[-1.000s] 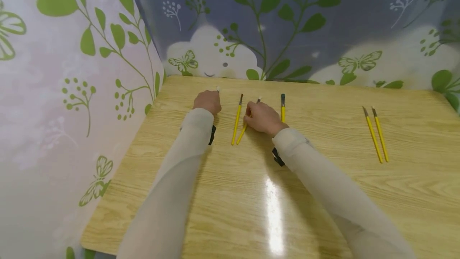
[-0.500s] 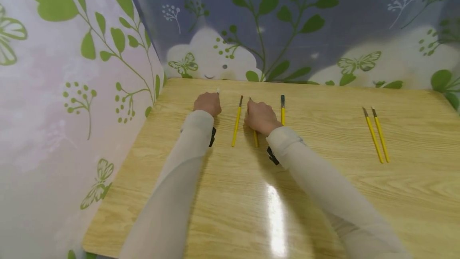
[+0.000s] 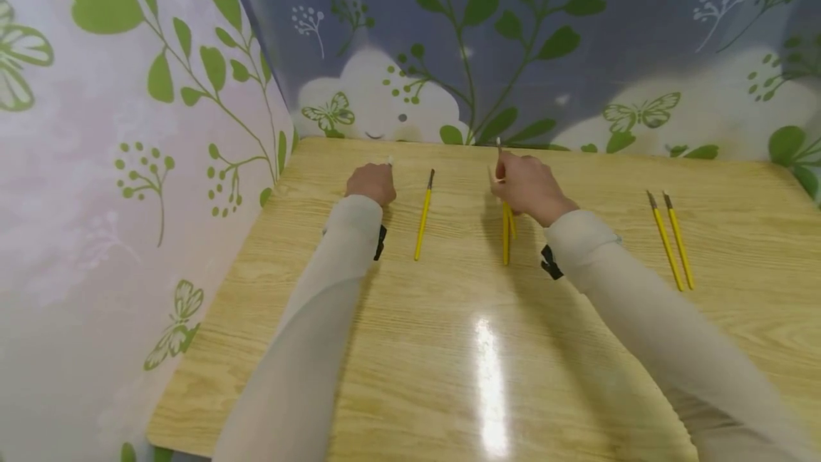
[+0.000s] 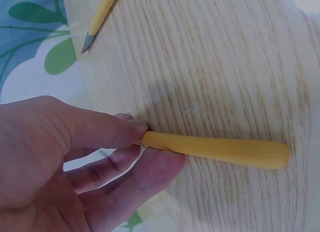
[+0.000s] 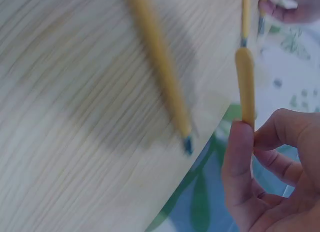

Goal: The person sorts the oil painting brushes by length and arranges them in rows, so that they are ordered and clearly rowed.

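Observation:
My left hand pinches a yellow-handled paintbrush between thumb and fingers; only its pale tip shows past the knuckles in the head view. Toward the back of the table, my right hand pinches another yellow paintbrush, its pale tip pointing away. Beneath that hand lies a paintbrush with a dark teal tip, mostly covered in the head view and blurred in the right wrist view. Between the hands, a slim dark-tipped paintbrush rests on the table.
Two more yellow paintbrushes lie side by side at the right of the wooden table. Leaf-and-butterfly patterned cloth walls border the table's back and left edges.
My right hand has carried its paintbrush to the right, away from the slim dark-tipped brush, and now covers much of the teal-tipped one. The left hand stays in place.

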Demonstrator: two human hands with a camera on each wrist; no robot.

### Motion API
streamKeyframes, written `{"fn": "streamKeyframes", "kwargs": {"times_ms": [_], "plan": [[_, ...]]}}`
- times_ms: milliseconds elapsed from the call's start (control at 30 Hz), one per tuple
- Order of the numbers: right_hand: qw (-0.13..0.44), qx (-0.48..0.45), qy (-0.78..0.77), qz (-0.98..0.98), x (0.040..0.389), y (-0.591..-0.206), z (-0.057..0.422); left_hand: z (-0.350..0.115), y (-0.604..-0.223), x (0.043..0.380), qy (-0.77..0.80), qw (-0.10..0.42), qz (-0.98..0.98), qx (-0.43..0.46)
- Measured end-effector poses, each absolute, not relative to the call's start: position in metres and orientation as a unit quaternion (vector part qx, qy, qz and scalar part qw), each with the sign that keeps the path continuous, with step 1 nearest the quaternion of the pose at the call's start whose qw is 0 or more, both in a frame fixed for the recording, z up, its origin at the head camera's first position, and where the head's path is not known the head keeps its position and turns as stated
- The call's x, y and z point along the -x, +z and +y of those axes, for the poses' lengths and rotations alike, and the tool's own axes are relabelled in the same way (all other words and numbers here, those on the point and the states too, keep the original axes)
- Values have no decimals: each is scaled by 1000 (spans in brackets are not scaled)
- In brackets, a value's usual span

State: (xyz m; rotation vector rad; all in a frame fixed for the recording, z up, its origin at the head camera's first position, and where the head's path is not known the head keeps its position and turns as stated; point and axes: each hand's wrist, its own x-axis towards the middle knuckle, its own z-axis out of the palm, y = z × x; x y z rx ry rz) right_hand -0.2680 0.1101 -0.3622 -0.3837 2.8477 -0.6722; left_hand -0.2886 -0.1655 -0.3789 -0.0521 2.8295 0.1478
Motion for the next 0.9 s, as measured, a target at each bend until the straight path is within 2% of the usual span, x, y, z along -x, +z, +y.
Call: {"fn": "streamKeyframes", "kwargs": {"times_ms": [467,900], "plan": [[126,99,-190,969,262,-377,210,-164,-378,287,56,150,987,12],[166,94,-189,963,249,-400,244,-164,-377,287,53,150,987,11]]}}
